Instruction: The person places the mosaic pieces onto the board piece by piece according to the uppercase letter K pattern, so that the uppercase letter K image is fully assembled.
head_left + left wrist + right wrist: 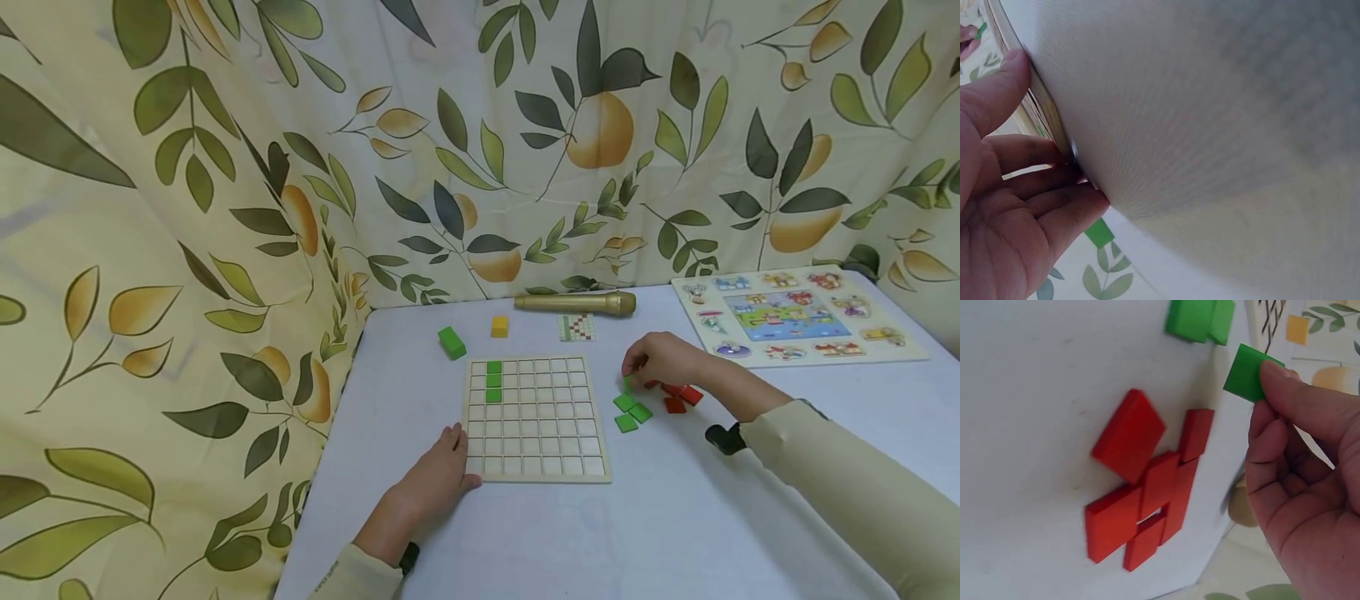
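A square wooden grid board (543, 479) lies on the table, with a short column of green square tiles (493, 381) near its upper left. At the board's near left corner, my left hand (437, 477) touches the edges with thumb and fairly straight fingers. My right hand (663, 360) is right of the board. Between thumb and fingers it pinches a green square tile (1244, 374), raised above the table in the right wrist view. Several loose green tiles (626, 423) lie below that hand, and a cluster of red tiles (1129, 434) lies beside them.
Behind the board are a green block (452, 342), a yellow block (499, 326), a small pattern card (577, 327) and a gold microphone (573, 303). At the back right lies a picture puzzle board (885, 352). A leaf-patterned curtain (420, 67) borders the white table (540, 542).
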Motion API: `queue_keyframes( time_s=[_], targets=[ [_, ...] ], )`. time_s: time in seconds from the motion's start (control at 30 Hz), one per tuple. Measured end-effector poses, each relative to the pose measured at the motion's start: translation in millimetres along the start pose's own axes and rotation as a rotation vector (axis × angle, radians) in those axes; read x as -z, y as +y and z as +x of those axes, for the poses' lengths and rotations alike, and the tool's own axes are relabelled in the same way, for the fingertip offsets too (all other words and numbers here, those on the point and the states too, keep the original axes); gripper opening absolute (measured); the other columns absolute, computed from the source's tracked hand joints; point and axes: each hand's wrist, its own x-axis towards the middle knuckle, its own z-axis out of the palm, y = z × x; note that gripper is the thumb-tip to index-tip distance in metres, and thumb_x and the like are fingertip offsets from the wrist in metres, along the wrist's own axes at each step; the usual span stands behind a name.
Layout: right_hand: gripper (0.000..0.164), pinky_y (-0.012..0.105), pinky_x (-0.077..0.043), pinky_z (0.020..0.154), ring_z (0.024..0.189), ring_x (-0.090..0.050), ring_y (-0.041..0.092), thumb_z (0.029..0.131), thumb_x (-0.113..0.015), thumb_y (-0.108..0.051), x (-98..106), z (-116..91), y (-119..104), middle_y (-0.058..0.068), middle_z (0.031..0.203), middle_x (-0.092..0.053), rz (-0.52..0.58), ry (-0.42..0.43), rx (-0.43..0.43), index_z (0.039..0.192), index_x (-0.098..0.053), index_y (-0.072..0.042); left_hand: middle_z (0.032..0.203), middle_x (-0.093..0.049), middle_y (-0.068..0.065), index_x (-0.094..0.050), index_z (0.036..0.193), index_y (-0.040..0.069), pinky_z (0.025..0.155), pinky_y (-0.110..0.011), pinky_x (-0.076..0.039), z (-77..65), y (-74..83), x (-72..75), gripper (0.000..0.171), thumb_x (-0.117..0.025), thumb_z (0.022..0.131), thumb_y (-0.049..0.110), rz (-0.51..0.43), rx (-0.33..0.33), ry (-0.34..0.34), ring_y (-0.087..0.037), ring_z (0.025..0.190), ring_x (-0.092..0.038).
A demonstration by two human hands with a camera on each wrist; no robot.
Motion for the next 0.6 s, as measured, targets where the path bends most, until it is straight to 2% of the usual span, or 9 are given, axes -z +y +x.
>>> queue_keyframes(
  time_s=[0.2, 0.6],
  targets=[
    [0.008, 0.034, -0.049, 0.075, 0.083, -0.055, 0.019, 0.091, -0.074, -0.008, 0.1, 12.5, -8.2, -0.001, 0.086, -0.067, 0.016, 0.022, 0.024, 0.1, -0.075, -0.006, 0.158, -0.031, -0.025, -0.037, 0.149, -0.012, 0.113, -0.044, -0.036, -0.8, -0.1, 0.3, 0.077, -0.065, 0.097, 0.038, -0.008, 0.002, 0.0, -0.037, 0.147, -0.029],
    [0.013, 0.032, -0.051, 0.072, 0.078, -0.058, 0.018, 0.093, -0.073, -0.009, -14.1, 42.1, -32.7, 0.0, 0.086, -0.069, 0.135, 0.036, 0.058, 0.104, -0.075, -0.003, 0.159, -0.031, -0.024, -0.036, 0.15, -0.011, 0.113, -0.044, -0.037, -1.2, 0.6, -0.2, 0.078, -0.066, 0.097, 0.038, -0.009, 0.012, 0.003, -0.035, 0.148, -0.029]
  ],
)
